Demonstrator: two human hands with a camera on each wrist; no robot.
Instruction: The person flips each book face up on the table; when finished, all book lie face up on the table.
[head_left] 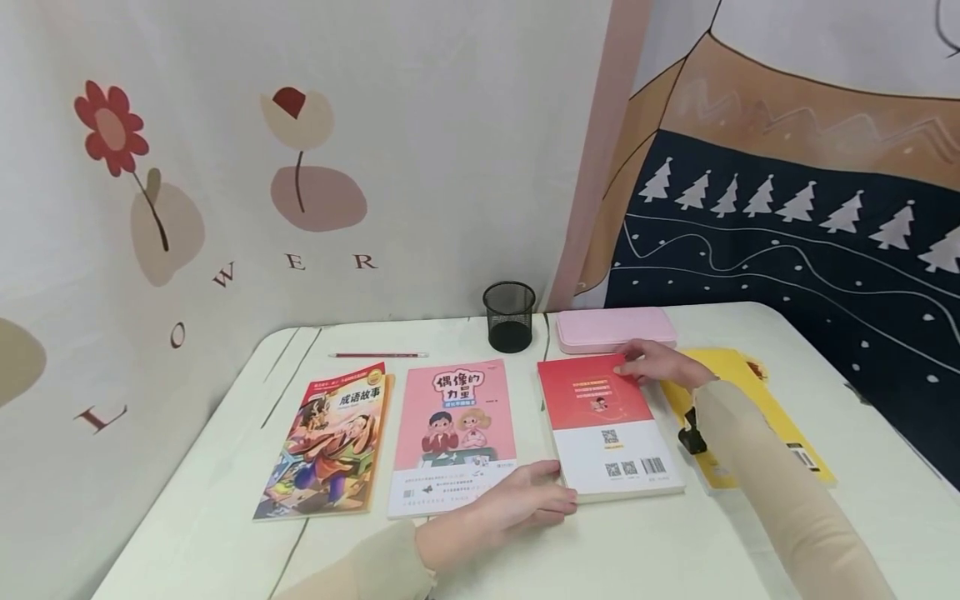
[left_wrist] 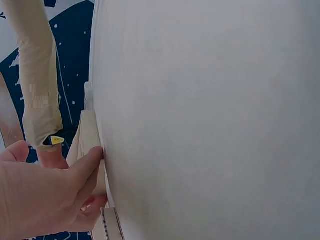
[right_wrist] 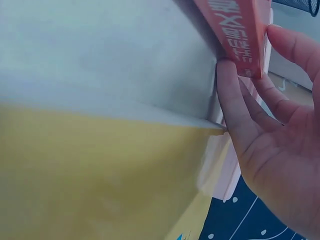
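A red-and-white book point(head_left: 602, 433) lies right of the table's middle, its printed codes toward the near edge. At its near left corner my left hand point(head_left: 525, 502) holds it, with fingertips on the front edge close to the tabletop. In the left wrist view, this hand point(left_wrist: 60, 192) sits low beside the book's pale page edges point(left_wrist: 86, 142). My right hand point(head_left: 658, 365) grips the far right corner. The right wrist view has the red spine point(right_wrist: 243, 37) between the thumb and fingers of that hand point(right_wrist: 280, 120).
Left lie a pink book point(head_left: 457, 425) and a colourful storybook point(head_left: 330, 454). A yellow book point(head_left: 738, 400) lies partly under the right forearm. Along the back are a red pencil point(head_left: 378, 355), a black mesh pen holder point(head_left: 510, 321) and a pink pencil case point(head_left: 607, 329).
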